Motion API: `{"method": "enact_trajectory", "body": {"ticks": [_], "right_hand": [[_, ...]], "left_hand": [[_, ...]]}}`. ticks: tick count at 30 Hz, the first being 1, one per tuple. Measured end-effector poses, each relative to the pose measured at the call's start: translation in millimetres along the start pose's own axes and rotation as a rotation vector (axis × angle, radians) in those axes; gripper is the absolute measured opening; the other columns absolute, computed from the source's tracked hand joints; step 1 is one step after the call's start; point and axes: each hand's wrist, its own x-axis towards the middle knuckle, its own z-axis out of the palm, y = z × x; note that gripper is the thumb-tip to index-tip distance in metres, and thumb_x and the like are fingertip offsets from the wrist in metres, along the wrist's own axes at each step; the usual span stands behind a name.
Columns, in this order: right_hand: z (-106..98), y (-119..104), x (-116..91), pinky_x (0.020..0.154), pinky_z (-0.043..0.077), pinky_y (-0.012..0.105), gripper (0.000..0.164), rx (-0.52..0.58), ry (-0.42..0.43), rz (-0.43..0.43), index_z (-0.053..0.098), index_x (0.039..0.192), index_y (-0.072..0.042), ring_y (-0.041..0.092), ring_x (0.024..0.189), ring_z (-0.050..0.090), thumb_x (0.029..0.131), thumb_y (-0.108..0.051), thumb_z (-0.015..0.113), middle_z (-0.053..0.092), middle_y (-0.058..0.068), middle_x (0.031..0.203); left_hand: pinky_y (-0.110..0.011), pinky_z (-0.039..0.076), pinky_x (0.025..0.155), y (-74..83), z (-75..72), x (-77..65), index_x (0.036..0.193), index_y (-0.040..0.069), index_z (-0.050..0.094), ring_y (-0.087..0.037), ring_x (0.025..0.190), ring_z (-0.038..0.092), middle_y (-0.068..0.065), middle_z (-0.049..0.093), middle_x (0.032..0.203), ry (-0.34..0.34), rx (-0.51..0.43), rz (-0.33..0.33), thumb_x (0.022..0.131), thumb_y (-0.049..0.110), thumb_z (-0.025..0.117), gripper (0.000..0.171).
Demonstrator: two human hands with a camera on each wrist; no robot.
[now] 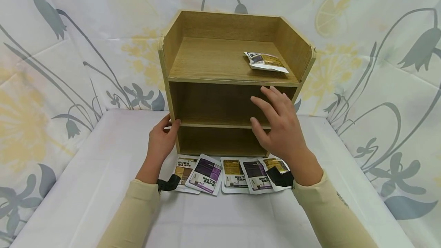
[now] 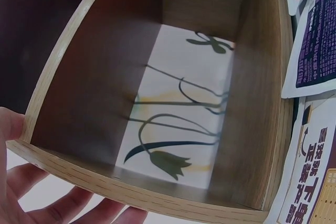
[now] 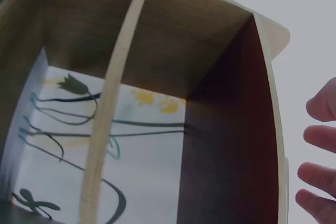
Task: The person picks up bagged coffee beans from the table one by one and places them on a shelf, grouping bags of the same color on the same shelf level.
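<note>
A wooden shelf unit (image 1: 224, 82) stands upright, with a railed top and two compartments below. At its left side panel, my left hand (image 1: 160, 142) grips the board, thumb on the front edge and fingers along the outside; the left wrist view also shows these fingers (image 2: 58, 211). My right hand (image 1: 283, 131) hovers in front of the right part of the middle compartment, fingers spread and holding nothing. In the right wrist view, its fingertips (image 3: 320, 135) are apart from the unit. One gold-and-white pouch (image 1: 268, 62) lies on the top board, toward the right.
Several flat printed pouches (image 1: 236, 175) lie in a row on the white table (image 1: 220, 221), right before the shelf's base. Some overlap. Behind the unit hangs a flower-patterned cloth (image 1: 103, 18). Each wrist carries a black device (image 1: 169, 183).
</note>
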Motion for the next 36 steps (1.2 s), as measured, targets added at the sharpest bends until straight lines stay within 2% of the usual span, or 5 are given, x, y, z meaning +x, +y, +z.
{"method": "enact_trajectory", "body": {"ticks": [5,9,15,24,36], "right_hand": [[4,-4,-8,0.112,0.033,0.052,0.042,0.027,-0.031,-0.01,0.061,0.128,-0.007,0.04,0.135,0.043,0.09,-0.024,0.058,0.051,0.02,0.14],[8,-6,-16,0.11,0.036,0.053,0.045,0.046,-0.047,-0.007,0.06,0.129,-0.007,0.039,0.135,0.043,0.086,-0.021,0.064,0.051,0.02,0.14],[17,-10,-31,0.108,0.039,0.054,0.048,0.048,-0.128,0.005,0.059,0.13,-0.008,0.038,0.135,0.044,0.085,-0.022,0.067,0.05,0.019,0.141],[28,-18,-49,0.105,0.042,0.055,0.049,0.047,-0.209,0.024,0.059,0.131,-0.011,0.036,0.135,0.045,0.084,-0.024,0.069,0.05,0.017,0.141],[38,-25,-62,0.103,0.044,0.054,0.048,0.057,-0.281,0.008,0.059,0.132,-0.013,0.035,0.132,0.047,0.086,-0.028,0.067,0.051,0.016,0.141]], "left_hand": [[-0.049,0.055,0.086,0.5,-0.8,-0.6,0.148,0.023,0.043,-0.033,0.11,0.065,-0.016,0.061,0.128,0.003,0.0,0.001,0.096,0.056,0.047,0.061],[-0.049,0.055,0.086,1.6,-1.5,-1.1,0.148,0.024,0.043,-0.032,0.11,0.065,-0.016,0.061,0.128,0.0,-0.004,-0.002,0.096,0.056,0.047,0.061],[-0.05,0.055,0.086,1.3,-1.2,-0.8,0.148,0.024,0.043,-0.032,0.11,0.065,-0.015,0.061,0.128,0.0,0.003,-0.003,0.096,0.056,0.047,0.061],[-0.05,0.055,0.088,-1.3,0.0,0.1,0.148,0.023,0.042,-0.034,0.112,0.064,-0.016,0.06,0.13,-0.001,0.002,-0.008,0.097,0.056,0.046,0.061],[-0.05,0.055,0.088,0.6,-0.6,-1.2,0.148,0.024,0.042,-0.033,0.112,0.064,-0.015,0.06,0.13,-0.01,0.005,-0.017,0.096,0.056,0.047,0.061]]}}
